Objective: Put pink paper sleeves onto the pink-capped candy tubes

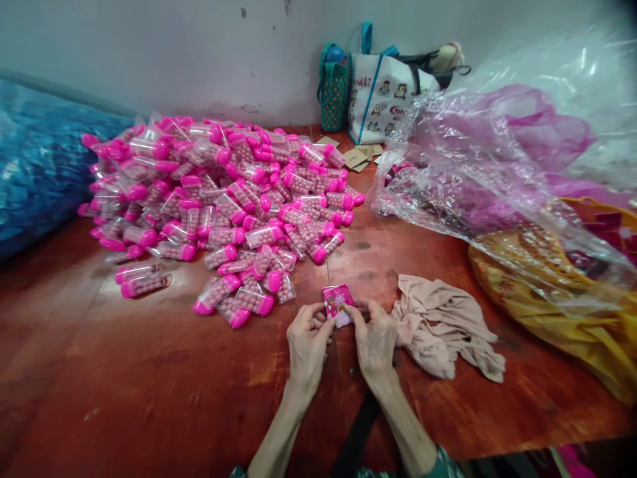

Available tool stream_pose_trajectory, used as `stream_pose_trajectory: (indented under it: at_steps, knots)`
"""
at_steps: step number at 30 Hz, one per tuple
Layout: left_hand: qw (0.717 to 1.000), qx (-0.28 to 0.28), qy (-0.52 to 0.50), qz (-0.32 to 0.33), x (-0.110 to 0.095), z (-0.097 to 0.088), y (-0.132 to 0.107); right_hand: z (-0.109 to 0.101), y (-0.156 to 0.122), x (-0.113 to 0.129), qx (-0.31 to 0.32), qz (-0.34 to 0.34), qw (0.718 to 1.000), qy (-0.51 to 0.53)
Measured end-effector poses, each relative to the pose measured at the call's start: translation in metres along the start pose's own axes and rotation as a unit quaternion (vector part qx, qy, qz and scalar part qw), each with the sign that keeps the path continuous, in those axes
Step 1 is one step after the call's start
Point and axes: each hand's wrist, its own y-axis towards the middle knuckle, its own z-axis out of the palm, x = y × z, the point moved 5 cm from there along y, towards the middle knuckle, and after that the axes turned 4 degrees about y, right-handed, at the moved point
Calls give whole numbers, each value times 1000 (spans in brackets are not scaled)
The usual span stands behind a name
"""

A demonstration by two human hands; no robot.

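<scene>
We hold a small pink printed packet by its lower edge, left hand and right hand both pinching it, near the middle of the wooden table's front edge. We seem to be fingering it open, which calls for a fine fingertip hold. Pink-capped tubes are heaped behind, and a beige cloth lies just to the right.

A small pink packet with a printed, colourful front and a paler lower edge was pinched between the fingertips of the left hand and the right hand. It stood slightly tilted, its face turned up toward the camera, held just above the red desk, nearer the front edge than the back edge and about midway along it.
</scene>
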Motion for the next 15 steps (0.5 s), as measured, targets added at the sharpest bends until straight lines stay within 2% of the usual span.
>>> stream_pose_trajectory:
  at_steps: [10,15]
  knots:
    - [1000,-15,15,-3,-1,0,0,3,0,11,-5,-46,996,-81]
    - [1000,-19,15,1,0,0,-1,3,0,13,5,-69,994,-89]
